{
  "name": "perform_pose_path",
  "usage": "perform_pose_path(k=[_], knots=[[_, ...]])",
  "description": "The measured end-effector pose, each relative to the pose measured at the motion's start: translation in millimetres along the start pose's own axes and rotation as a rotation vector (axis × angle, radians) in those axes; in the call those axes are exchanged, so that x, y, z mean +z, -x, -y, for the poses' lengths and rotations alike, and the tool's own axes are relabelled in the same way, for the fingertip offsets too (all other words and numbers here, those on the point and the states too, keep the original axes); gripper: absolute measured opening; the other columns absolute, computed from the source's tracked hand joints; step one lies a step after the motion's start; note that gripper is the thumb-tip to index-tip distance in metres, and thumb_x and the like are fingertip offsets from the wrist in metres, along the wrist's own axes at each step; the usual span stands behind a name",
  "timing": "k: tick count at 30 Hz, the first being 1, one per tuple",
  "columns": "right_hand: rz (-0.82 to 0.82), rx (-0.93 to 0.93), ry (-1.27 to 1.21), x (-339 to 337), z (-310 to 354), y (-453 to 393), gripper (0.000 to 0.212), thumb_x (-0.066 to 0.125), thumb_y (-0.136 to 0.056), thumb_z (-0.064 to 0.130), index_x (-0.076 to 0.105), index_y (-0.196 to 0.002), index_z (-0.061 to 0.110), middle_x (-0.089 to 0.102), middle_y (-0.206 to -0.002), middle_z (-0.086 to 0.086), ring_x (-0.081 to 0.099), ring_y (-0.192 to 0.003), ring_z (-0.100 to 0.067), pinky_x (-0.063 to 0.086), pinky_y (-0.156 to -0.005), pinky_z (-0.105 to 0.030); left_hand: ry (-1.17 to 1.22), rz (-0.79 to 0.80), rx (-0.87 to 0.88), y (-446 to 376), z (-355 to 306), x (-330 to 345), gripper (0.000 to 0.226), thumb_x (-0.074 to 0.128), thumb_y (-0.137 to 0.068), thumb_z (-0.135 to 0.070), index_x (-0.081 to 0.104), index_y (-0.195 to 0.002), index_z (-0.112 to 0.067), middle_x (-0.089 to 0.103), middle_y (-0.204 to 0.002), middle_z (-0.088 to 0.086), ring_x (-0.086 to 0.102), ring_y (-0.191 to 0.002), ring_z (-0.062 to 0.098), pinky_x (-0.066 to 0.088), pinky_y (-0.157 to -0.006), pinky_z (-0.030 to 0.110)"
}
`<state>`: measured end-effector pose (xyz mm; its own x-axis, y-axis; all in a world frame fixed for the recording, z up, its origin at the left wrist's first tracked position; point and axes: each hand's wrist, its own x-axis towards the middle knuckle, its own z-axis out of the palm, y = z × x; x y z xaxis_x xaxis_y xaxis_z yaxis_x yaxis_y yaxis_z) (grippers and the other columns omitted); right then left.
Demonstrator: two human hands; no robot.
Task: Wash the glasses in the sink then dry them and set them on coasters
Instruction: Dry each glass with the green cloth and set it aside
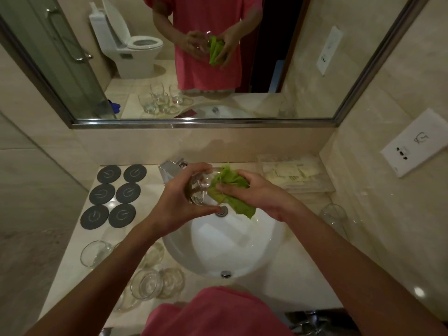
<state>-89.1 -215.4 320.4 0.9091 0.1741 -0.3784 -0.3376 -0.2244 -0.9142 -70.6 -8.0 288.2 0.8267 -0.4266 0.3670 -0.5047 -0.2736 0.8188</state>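
Over the white sink (242,248), my left hand (184,204) grips a clear glass (198,190) lying on its side, mouth turned right. My right hand (254,192) pinches a green cloth (230,190) pushed against the glass's mouth. Several dark round coasters (114,195) lie in two columns on the counter at the left, with nothing on them. Several clear glasses (145,282) stand at the front left of the counter, partly hidden by my left forearm. Another glass (335,218) stands to the right of the sink.
A chrome faucet (172,169) sits behind the sink, partly hidden by my left hand. A clear tray of white packets (293,173) stands at the back right. A mirror (194,57) covers the wall above the counter. A white socket plate (417,141) is on the right wall.
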Motion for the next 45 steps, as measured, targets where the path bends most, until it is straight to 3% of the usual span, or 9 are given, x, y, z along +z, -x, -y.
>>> perform_pose_path(k=[5, 11, 17, 21, 28, 33, 38, 42, 45], knots=[[0.065, 0.066, -0.103, 3.0, 0.7, 1.0, 0.041, 0.070, -0.091, 0.043, 0.070, -0.115, 0.011, 0.076, -0.103, -0.009, 0.072, -0.086, -0.021, 0.058, -0.074, -0.032, -0.075, -0.011, 0.022, -0.1, -2.8, -2.3, 0.083, 0.091, -0.059, -0.027, 0.050, -0.129, -0.014, 0.055, -0.124, -0.015, 0.057, -0.111, -0.008, 0.044, -0.094, 0.009], [0.153, 0.131, -0.192, -15.9, 9.3, 2.9, 0.027, 0.056, -0.102, 0.030, 0.068, -0.119, 0.012, 0.074, -0.117, -0.007, 0.070, -0.104, -0.016, 0.056, -0.094, -0.030, -0.143, 0.010, 0.040, -2.4, 2.2, -5.4, 0.087, 0.093, -0.060, -0.031, 0.051, -0.134, -0.011, 0.058, -0.127, -0.006, 0.056, -0.115, -0.003, 0.043, -0.098, 0.013], [-0.030, -0.072, 0.267, -12.8, -1.2, -4.4, 0.030, 0.083, -0.082, 0.030, 0.071, -0.105, 0.014, 0.076, -0.097, -0.004, 0.073, -0.090, -0.018, 0.061, -0.083, -0.034, -0.301, 0.094, 0.179, -14.3, -1.9, -3.7, 0.081, 0.095, -0.060, -0.027, 0.058, -0.129, -0.005, 0.058, -0.119, 0.004, 0.053, -0.104, 0.004, 0.041, -0.095, 0.010], [-0.306, -0.296, 0.512, -0.3, -3.4, -10.9, 0.039, 0.092, -0.069, 0.036, 0.064, -0.087, 0.016, 0.066, -0.077, 0.006, 0.060, -0.068, -0.006, 0.048, -0.057, -0.017, -0.270, 0.115, 0.164, -15.9, -5.2, 0.4, 0.080, 0.094, -0.057, -0.033, 0.061, -0.126, -0.009, 0.058, -0.113, -0.002, 0.059, -0.097, 0.012, 0.050, -0.089, 0.023], [-0.582, -0.976, 0.889, -4.2, -16.8, -21.2, 0.041, 0.089, -0.067, 0.027, 0.054, -0.077, 0.008, 0.055, -0.069, -0.004, 0.041, -0.054, -0.016, 0.031, -0.048, -0.024, -0.041, 0.304, -0.173, -17.9, -20.8, -5.0, 0.054, 0.090, -0.065, -0.038, 0.068, -0.110, -0.016, 0.072, -0.095, 0.000, 0.069, -0.084, 0.021, 0.058, -0.077, 0.044], [-0.435, -1.266, 0.868, -15.6, -15.3, -29.5, 0.033, 0.078, -0.078, 0.034, 0.056, -0.080, 0.009, 0.055, -0.070, -0.006, 0.047, -0.052, -0.021, 0.037, -0.047, -0.027, 0.488, 0.652, -0.575, -16.4, -16.8, -10.2, 0.053, 0.085, -0.075, -0.029, 0.062, -0.106, 0.007, 0.071, -0.088, 0.021, 0.068, -0.076, 0.039, 0.059, -0.063, 0.041], [-0.305, -1.031, 0.733, -11.6, -11.2, -30.4, 0.033, 0.092, -0.066, 0.022, 0.061, -0.072, 0.012, 0.053, -0.061, 0.003, 0.043, -0.054, -0.013, 0.040, -0.050, -0.028, 0.608, 0.748, -0.638, -20.6, -12.7, -13.5, 0.079, 0.090, -0.065, -0.041, 0.056, -0.114, 0.011, 0.068, -0.095, 0.023, 0.067, -0.079, 0.035, 0.059, -0.061, 0.040], [-0.251, -0.407, 0.510, -0.8, -11.8, -26.2, 0.030, 0.089, -0.069, 0.042, 0.064, -0.067, 0.026, 0.062, -0.061, 0.008, 0.053, -0.055, -0.005, 0.049, -0.053, -0.030, 0.270, 0.575, -0.531, -24.8, -19.6, -13.5, 0.035, 0.085, -0.075, -0.015, 0.068, -0.105, -0.006, 0.072, -0.087, 0.015, 0.070, -0.075, 0.027, 0.061, -0.065, 0.041], [-0.104, -0.021, 0.422, 6.9, -16.5, -24.9, 0.037, 0.081, -0.077, 0.052, 0.072, -0.091, 0.019, 0.075, -0.083, -0.004, 0.066, -0.066, -0.014, 0.052, -0.055, -0.029, 0.043, 0.508, -0.443, -28.1, -15.0, -10.9, 0.041, 0.091, -0.068, -0.021, 0.070, -0.102, -0.017, 0.074, -0.087, 0.003, 0.071, -0.071, 0.019, 0.062, -0.066, 0.044]])
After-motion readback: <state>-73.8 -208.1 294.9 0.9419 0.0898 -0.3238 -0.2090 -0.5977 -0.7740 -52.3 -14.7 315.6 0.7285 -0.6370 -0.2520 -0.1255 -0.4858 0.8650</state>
